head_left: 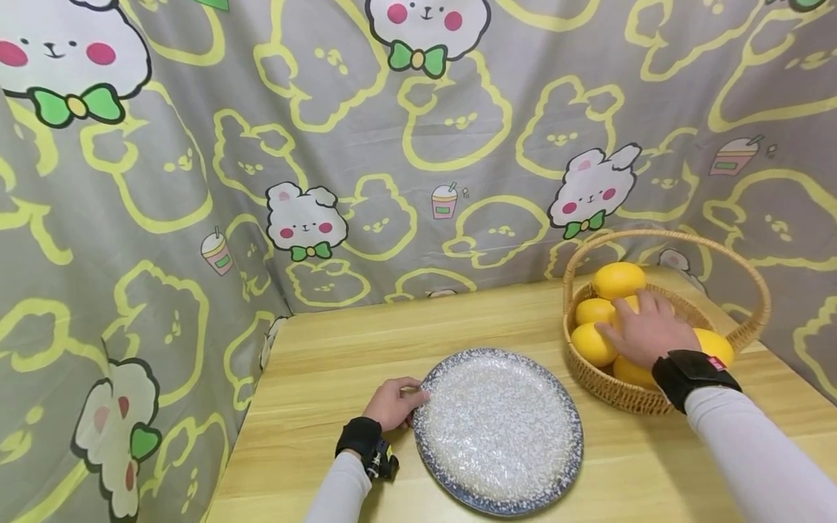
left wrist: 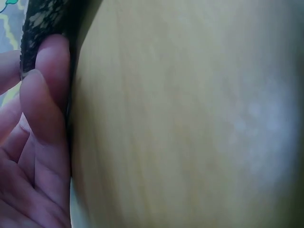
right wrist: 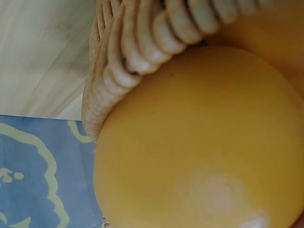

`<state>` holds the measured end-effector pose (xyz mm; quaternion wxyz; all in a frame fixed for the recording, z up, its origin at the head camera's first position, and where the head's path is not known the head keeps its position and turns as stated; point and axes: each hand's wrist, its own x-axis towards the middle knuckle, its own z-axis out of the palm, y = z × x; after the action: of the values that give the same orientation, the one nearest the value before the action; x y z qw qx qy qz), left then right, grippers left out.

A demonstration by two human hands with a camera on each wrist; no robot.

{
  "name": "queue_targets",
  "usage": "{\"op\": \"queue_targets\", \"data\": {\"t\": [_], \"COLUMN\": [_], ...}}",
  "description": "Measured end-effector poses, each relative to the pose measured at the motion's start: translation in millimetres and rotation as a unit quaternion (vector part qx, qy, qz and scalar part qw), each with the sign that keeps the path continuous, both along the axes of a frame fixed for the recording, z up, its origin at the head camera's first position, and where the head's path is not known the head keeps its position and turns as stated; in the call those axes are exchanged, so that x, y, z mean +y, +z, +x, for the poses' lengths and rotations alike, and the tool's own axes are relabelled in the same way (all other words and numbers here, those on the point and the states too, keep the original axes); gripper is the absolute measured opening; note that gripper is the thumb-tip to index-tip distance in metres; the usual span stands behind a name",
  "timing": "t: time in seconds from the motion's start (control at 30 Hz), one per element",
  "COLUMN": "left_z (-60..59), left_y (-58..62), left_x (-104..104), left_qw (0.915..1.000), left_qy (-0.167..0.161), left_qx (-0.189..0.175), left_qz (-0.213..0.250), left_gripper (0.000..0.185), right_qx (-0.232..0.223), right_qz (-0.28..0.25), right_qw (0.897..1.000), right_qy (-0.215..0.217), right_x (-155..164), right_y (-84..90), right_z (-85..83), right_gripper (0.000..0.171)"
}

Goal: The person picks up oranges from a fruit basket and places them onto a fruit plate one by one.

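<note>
My left hand [head_left: 392, 404] pinches the left rim of a round speckled plate [head_left: 500, 428], thumb over the edge and fingers beneath. The left wrist view shows the fingers [left wrist: 50, 109] at the plate's dark edge [left wrist: 45, 19]. To the right, my right hand [head_left: 654, 330] reaches into a wicker basket [head_left: 608, 388] and grips a yellow oval fruit [head_left: 617, 311] from above, thumb and fingers spread round it; the palm hides much of it. Several more fruits lie around the hand, one yellow fruit [head_left: 713, 344] beneath the wrist. The right wrist view shows a smooth yellow fruit [right wrist: 199, 137] against the woven rim [right wrist: 137, 42].
The basket's tall arched handle [head_left: 660, 234] rises over the fruit and the right hand. Under everything is a light wooden table [head_left: 353, 341]. A grey curtain [head_left: 366, 145] with cartoon prints hangs behind the table and along its left side.
</note>
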<state>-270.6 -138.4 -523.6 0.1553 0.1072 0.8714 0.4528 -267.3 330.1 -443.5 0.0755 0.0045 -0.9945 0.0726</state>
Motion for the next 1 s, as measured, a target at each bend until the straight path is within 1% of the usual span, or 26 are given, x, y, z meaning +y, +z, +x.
{"op": "queue_targets", "data": {"t": [0.1, 0.3, 0.5, 0.6, 0.77, 0.93, 1.0], "left_z": [-2.0, -9.0, -11.4, -10.2, -6.4, 1.3, 4.7], "left_y": [-0.8, -7.1, -11.9, -12.4, -9.8, -9.5, -10.6], "left_x": [0.7, 1.9, 3.6, 2.8, 0.8, -2.9, -4.2], "left_qw": [1.0, 0.9995, 0.9991, 0.9991, 0.9991, 0.9993, 0.9992], "left_qy": [0.0, 0.0, 0.002, 0.007, 0.01, 0.006, 0.008], "left_qx": [-0.003, -0.011, -0.002, 0.001, 0.006, 0.019, 0.018], "left_qz": [0.006, 0.03, 0.041, 0.043, 0.04, 0.031, 0.033], "left_gripper": [0.042, 0.043, 0.042, 0.042, 0.041, 0.043, 0.044], "right_qx": [0.002, 0.009, 0.011, 0.012, 0.011, 0.006, 0.004], "right_qz": [0.0, 0.002, 0.006, 0.009, 0.014, 0.017, 0.018], "right_qw": [1.0, 1.0, 1.0, 1.0, 1.0, 1.0, 1.0], "right_qy": [-0.003, -0.006, -0.012, -0.01, -0.008, -0.01, -0.012], "right_x": [1.3, 5.2, 5.4, 3.8, -0.2, -4.1, -4.5], "right_y": [0.0, -1.4, -2.1, -2.2, 0.1, -0.3, -2.2], "right_z": [0.0, 1.0, 2.8, 2.1, -0.3, -1.2, -0.7], "right_gripper": [0.075, 0.074, 0.073, 0.072, 0.073, 0.072, 0.072]}}
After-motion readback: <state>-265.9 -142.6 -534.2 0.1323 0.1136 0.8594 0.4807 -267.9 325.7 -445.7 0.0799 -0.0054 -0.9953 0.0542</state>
